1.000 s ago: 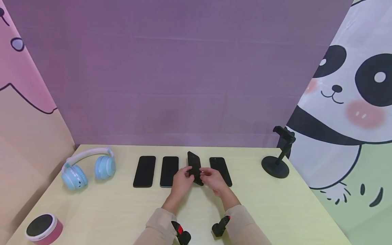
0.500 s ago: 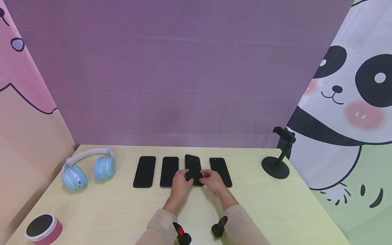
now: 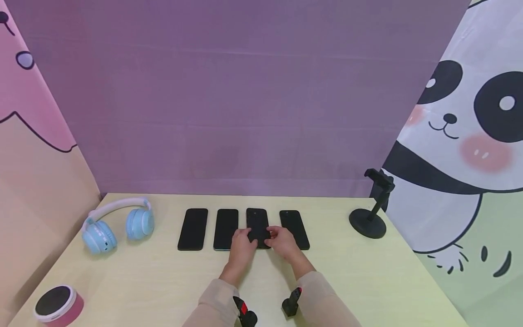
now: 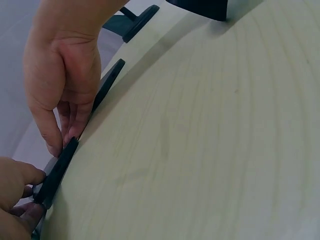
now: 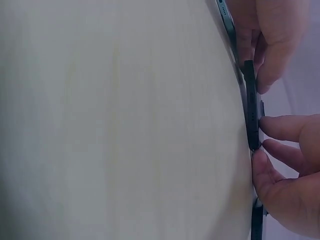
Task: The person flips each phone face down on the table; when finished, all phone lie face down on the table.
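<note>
A black smartphone (image 3: 257,220) lies nearly flat on the table in the head view, second from the right in a row of several dark phones. Its left lower edge is held by the fingers and thumb of my left hand (image 3: 242,247). My right hand (image 3: 284,244) pinches the opposite edge, close to the rightmost phone (image 3: 295,227). Seen edge-on in the right wrist view, the held smartphone (image 5: 252,105) sits between both hands' fingertips. Just left of my left hand is another phone (image 3: 226,227), with a further phone (image 3: 193,229) beyond it.
Blue headphones (image 3: 100,235) stand on the table's left. A pink round box with a dark top (image 3: 53,302) sits at the front left. At the back right is a black stand (image 3: 369,222) with a round base. A purple backdrop (image 3: 245,113) rises behind the table (image 3: 367,281).
The held smartphone was tilted up between my hands and has come down nearly flat, in line with the others. Both hands have lowered slightly with it.
</note>
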The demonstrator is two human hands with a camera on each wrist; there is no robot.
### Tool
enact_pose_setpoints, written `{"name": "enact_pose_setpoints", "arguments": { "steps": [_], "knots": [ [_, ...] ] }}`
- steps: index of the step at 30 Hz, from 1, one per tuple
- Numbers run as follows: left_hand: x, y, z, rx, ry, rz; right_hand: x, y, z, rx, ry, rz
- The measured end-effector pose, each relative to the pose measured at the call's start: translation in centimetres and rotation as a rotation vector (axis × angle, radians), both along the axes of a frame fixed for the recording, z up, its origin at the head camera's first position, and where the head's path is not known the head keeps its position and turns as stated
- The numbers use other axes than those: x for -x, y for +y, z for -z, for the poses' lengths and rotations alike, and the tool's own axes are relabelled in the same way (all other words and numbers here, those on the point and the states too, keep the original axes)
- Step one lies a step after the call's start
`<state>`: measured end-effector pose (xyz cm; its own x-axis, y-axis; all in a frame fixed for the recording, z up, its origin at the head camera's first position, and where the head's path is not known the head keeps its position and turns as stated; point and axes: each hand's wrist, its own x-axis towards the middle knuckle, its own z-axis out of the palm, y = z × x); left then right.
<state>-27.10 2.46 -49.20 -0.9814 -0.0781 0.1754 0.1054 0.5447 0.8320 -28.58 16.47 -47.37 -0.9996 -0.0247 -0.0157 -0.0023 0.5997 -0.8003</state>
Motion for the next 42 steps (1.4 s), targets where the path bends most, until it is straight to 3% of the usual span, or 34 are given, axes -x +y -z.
{"name": "enact_pose_setpoints", "arguments": {
  "steps": [15, 25, 29, 34, 42],
  "knots": [
    [0.2, 0.4, 0.3, 0.112, -0.01, 0.013, -0.2, -0.3, -0.3, -0.081, -0.018, 0.027],
    [0.3, 0.0, 0.3, 0.093, -0.01, 0.026, 0.0, -0.4, -0.5, -0.153, -0.006, 0.026],
    [0.1, -1.2, -0.1, 0.073, 0.017, 0.022, 0.1, -0.9, -0.9, -0.159, 0.034, 0.027],
    [0.2, -3.9, -0.2, 0.08, 0.054, -0.023, 0.0, -2.2, -1.2, -0.093, 0.071, -0.023],
    [-0.3, -7.6, 0.0, 0.041, -0.013, -0.072, 0.0, -5.0, -1.1, -0.054, 0.092, -0.074]
  ]
}}
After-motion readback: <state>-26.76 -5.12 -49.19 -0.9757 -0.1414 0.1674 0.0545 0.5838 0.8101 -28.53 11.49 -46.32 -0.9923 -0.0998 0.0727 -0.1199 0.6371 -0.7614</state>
